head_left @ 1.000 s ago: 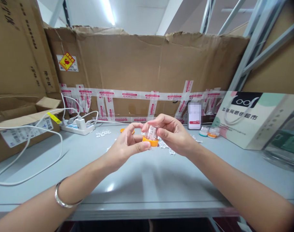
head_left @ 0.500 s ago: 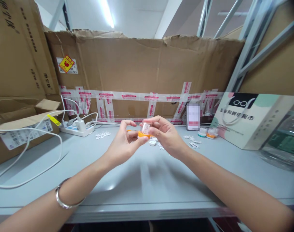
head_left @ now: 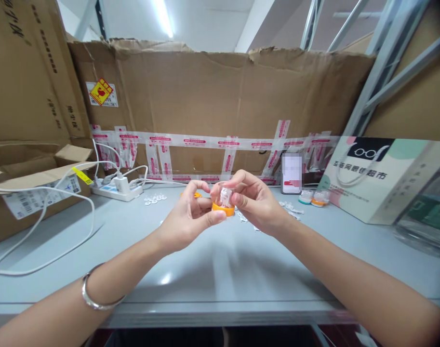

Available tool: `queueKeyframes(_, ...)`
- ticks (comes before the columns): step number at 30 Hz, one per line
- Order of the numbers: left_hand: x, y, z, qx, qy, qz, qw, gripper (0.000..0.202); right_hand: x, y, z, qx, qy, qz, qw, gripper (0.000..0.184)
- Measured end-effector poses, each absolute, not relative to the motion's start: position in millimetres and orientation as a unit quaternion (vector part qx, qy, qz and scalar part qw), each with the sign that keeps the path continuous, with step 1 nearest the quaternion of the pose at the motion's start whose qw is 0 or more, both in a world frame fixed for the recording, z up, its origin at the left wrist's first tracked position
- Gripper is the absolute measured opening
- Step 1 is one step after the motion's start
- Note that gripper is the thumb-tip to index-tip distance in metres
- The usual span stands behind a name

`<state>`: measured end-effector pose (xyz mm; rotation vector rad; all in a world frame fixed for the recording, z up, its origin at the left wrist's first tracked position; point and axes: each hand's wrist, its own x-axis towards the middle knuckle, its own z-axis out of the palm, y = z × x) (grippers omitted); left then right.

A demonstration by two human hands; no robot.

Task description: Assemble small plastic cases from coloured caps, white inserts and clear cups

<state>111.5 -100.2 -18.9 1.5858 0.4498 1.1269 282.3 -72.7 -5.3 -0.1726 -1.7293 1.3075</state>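
Note:
Between my two hands is a small clear case [head_left: 223,208] with an orange base and white parts inside, held just above the table. My left hand [head_left: 185,219] pinches the orange base, thumb in front. The fingers of my right hand [head_left: 260,205] close on the clear upper part from the right. Behind my left fingers an orange piece [head_left: 196,194] shows in part. Small white plastic parts [head_left: 242,218] lie on the table behind my right hand, partly covered by it.
White discs [head_left: 155,198] lie left of centre, more white parts [head_left: 292,208] to the right. A phone [head_left: 292,173] stands upright near two small cases [head_left: 314,198]. A paper bag [head_left: 364,193], clear bottle [head_left: 425,217], power strip [head_left: 116,193] and open carton [head_left: 35,193] flank the table [head_left: 220,270].
Both hands and the case have shifted slightly right and down in view. The case's orange base is now tilted less. The whole view has also moved a little.

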Motion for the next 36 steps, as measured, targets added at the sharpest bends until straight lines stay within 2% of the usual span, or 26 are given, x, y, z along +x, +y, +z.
queueKeyframes(4, 110, -96, -24, 0.674, 0.13, 0.448, 0.572, 0.033, 283, -74, -3, -0.051, -0.708, 0.564, 0.422, 0.014)
queueKeyframes(7, 110, -91, -26, 0.671, 0.122, 0.448, 0.578, 0.031, 283, -74, -4, -0.063, -0.7, 0.569, 0.428, 0.015)
queueKeyframes(10, 109, -85, -25, 0.657, 0.145, 0.468, 0.573, 0.031, 280, -74, -5, -0.101, -0.686, 0.55, 0.466, 0.015)
queueKeyframes(13, 108, -82, -21, 0.644, 0.167, 0.484, 0.569, 0.036, 275, -75, -7, -0.138, -0.671, 0.531, 0.499, 0.022)
queueKeyframes(16, 107, -81, -17, 0.627, 0.189, 0.524, 0.545, 0.044, 267, -76, -13, -0.176, -0.591, 0.509, 0.601, 0.03)
queueKeyframes(18, 107, -80, -16, 0.622, 0.199, 0.548, 0.523, 0.043, 259, -76, -20, -0.207, -0.52, 0.536, 0.632, 0.024)
queueKeyframes(22, 108, -76, -20, 0.634, 0.226, 0.551, 0.493, 0.024, 247, -81, -33, -0.22, -0.432, 0.702, 0.521, 0.025)
queueKeyframes(24, 108, -73, -22, 0.643, 0.243, 0.536, 0.49, 0.02, 244, -83, -35, -0.201, -0.394, 0.745, 0.499, 0.024)
queueKeyframes(28, 106, -70, -22, 0.665, 0.249, 0.505, 0.491, 0.02, 246, -83, -33, -0.166, -0.36, 0.763, 0.511, 0.017)
queueKeyframes(36, 104, -69, -20, 0.675, 0.242, 0.487, 0.498, 0.02, 251, -81, -34, -0.151, -0.375, 0.756, 0.515, 0.017)
